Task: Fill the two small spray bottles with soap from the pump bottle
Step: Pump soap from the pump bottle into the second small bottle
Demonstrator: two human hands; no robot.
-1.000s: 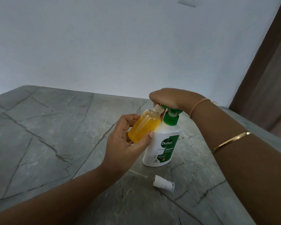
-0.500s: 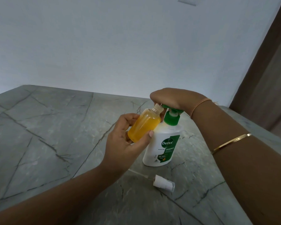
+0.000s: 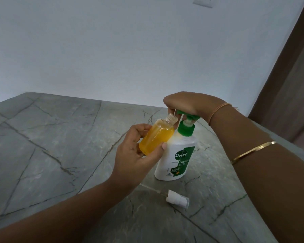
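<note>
Gripping tilted uncapped spray bottle (image 3: 156,137) in left hand (image 3: 135,155), neck by nozzle (image 3: 180,112); clasping pump bottle (image 3: 175,162) head with right hand (image 3: 186,104); spray cap (image 3: 177,200) loose near right edge of bench (image 3: 42,146)

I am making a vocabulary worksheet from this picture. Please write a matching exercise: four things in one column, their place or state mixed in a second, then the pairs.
1. small bottle
2. pump bottle
3. spray cap
4. right hand

A. lies on its side on the counter
B. held tilted in the left hand, without cap
C. grips the green pump head
D. stands upright on the counter

Pairs: 1-B, 2-D, 3-A, 4-C
</note>
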